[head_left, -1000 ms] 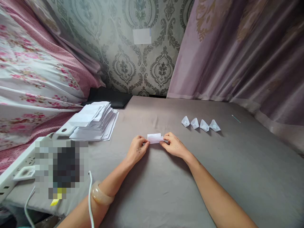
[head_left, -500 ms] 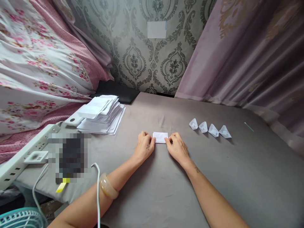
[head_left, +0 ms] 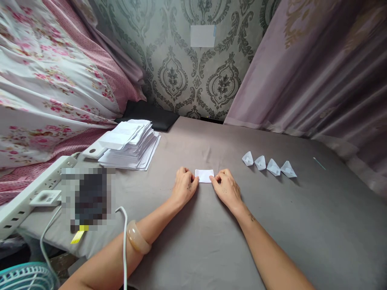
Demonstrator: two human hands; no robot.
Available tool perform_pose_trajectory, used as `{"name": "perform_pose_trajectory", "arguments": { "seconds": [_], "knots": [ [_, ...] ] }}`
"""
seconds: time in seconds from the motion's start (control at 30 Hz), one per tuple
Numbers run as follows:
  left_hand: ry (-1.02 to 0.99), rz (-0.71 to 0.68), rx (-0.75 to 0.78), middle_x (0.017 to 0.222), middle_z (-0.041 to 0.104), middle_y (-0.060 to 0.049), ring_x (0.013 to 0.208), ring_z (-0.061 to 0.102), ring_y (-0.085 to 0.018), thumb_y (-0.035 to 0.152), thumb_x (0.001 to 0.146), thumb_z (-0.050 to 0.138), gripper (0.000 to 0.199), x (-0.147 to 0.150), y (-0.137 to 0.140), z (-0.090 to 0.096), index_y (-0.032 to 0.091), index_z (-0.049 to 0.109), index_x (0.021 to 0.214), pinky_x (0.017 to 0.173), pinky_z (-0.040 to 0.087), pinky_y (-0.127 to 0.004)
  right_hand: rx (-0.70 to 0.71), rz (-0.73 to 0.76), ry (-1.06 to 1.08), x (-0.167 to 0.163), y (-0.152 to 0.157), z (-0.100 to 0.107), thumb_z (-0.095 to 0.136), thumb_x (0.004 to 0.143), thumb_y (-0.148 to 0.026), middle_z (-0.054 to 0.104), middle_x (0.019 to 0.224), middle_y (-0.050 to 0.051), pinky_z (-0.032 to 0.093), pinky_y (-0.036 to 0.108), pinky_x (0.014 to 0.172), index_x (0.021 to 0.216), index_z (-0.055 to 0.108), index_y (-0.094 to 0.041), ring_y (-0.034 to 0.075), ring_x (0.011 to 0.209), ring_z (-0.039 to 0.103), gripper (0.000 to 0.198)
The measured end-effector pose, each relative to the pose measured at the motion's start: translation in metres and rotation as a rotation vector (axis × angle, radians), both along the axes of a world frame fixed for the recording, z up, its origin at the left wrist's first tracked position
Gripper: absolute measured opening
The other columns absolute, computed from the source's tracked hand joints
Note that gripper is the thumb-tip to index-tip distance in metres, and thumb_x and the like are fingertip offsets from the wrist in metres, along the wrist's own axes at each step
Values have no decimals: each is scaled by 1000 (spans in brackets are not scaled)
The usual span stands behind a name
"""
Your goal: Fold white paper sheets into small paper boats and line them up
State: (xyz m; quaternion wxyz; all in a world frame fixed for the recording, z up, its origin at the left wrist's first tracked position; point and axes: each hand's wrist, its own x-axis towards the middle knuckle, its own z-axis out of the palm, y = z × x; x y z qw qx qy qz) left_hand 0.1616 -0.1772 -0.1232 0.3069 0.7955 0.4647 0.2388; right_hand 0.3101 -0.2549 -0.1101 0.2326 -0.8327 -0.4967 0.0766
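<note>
A small folded sheet of white paper (head_left: pixel 204 176) is held low over the grey cloth, between my two hands. My left hand (head_left: pixel 185 186) pinches its left edge with thumb and fingers, and my right hand (head_left: pixel 226 187) pinches the right edge. The curled fingertips are partly hidden behind the thumbs. Off to the right, several folded white paper boats (head_left: pixel 273 167) stand in a slanting row. A tall, uneven stack of white paper (head_left: pixel 130 151) lies at the left, away from both hands.
A white power strip (head_left: pixel 33 195) runs along the left edge, near a blurred dark object (head_left: pixel 92 197). A white cable (head_left: pixel 125 241) crosses my left forearm. Behind the paper stack lies a black flat item (head_left: pixel 154 116). A teal fan (head_left: pixel 26 278) shows at lower left. Curtains flank the table.
Both hands keep their pinch on the folded paper, which now shows a more even upper edge. The whole view has shifted slightly; the boats and stack stay in place on the cloth.
</note>
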Motion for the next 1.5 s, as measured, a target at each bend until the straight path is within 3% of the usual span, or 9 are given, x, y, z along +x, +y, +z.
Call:
{"name": "perform_pose_trajectory", "arguments": {
  "seconds": [0.17,0.3,0.5,0.63,0.73,0.87,1.17,1.33,1.5],
  "knots": [
    [34,-22,16,94,49,-7,95,49,-22,30,84,49,21,-2,-1,1,17,53,68,80,45,-36,1,16,15,2,-1,-1,50,85,-42,55,92,1,37,26,61,67,54,-20,12,70,55,29],
    [122,-81,161,98,50,-9,95,48,-22,24,88,44,12,-4,-2,5,17,52,93,79,46,-36,10,37,-21,7,-1,-5,50,86,-41,55,91,2,39,27,62,73,54,-20,14,71,56,25],
    [314,-479,504,105,59,-10,105,51,-23,10,89,38,19,2,-1,9,18,55,93,91,42,-37,152,173,-146,-3,-1,-3,44,88,-19,58,104,9,46,34,78,101,58,-19,21,93,56,19],
    [359,-511,447,107,64,-14,107,58,-24,8,86,40,25,0,-7,9,15,59,101,91,46,-38,150,449,-155,-24,-10,0,31,91,-11,59,119,10,44,34,93,123,52,-18,19,112,51,39],
    [292,-520,415,131,54,-16,124,48,-24,5,81,40,43,-9,-9,5,12,52,122,101,41,-38,94,485,-188,-36,-21,-1,31,94,-24,47,137,14,38,37,104,135,42,-10,21,128,40,45],
    [252,-558,390,139,46,-13,131,40,-21,2,75,40,58,-24,-7,2,14,45,132,108,35,-36,14,474,-250,-42,-30,-4,29,95,-35,33,147,15,29,40,110,140,35,-6,23,136,30,54],
    [259,-500,319,137,51,-6,128,44,-20,5,79,37,52,-46,-8,15,19,55,125,104,39,-35,-84,278,-354,-45,-35,-2,37,93,-42,37,142,24,32,43,105,134,43,0,32,132,36,59],
    [144,-230,80,102,71,-7,95,64,-21,17,77,48,26,-26,3,26,20,71,89,83,49,-31,16,224,-379,-40,-32,-5,34,94,-36,49,135,20,36,40,100,124,54,-6,29,125,44,47],
    [46,-29,-69,86,70,-10,79,63,-19,30,71,62,21,-3,13,21,13,70,82,72,47,-29,94,197,-345,-35,-29,-4,36,94,-30,59,123,12,40,35,93,111,60,-15,24,112,51,33]
  ]
}}
